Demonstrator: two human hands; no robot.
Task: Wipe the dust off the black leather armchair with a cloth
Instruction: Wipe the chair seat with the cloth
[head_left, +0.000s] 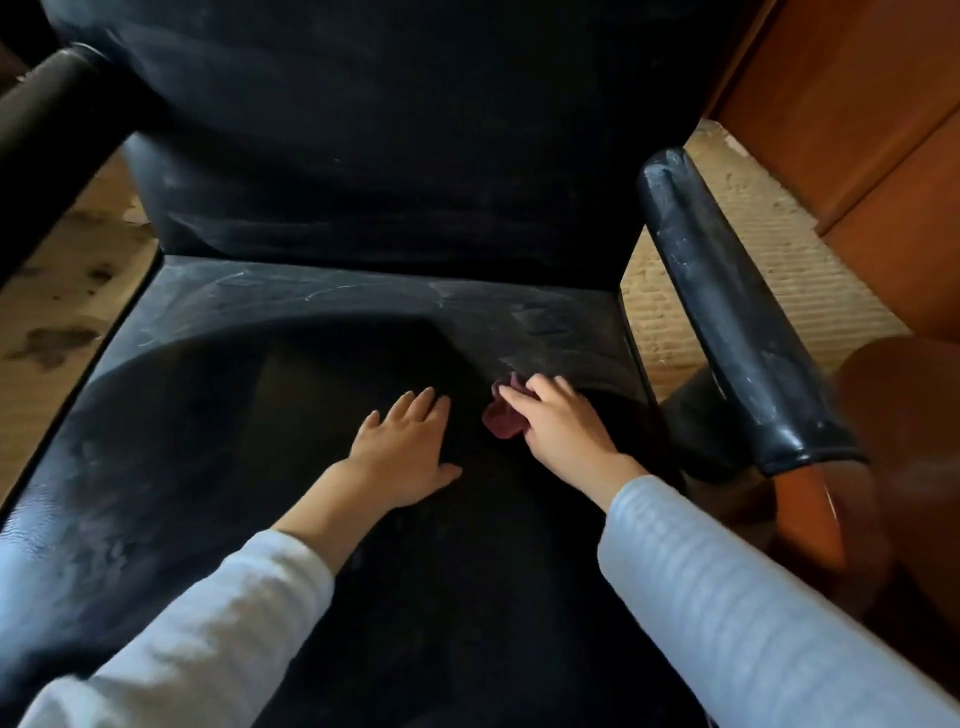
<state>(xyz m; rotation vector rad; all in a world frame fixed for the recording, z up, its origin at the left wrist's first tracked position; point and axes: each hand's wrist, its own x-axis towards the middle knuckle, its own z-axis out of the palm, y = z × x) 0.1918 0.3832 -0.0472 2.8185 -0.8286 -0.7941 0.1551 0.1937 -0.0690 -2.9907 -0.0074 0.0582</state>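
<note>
Count, as I read it: one black leather armchair with two armrests, the left armrest and the dusty right armrest. One cloth, dark red and bunched, sits on the seat right of centre. Two hands. The left hand lies flat on the seat, fingers straight and slightly spread. The right hand curls over the cloth and grips it against the leather. Pale dust streaks the seat's rear.

No readable text, labels, brands, numbers or signs anywhere in view.
</note>
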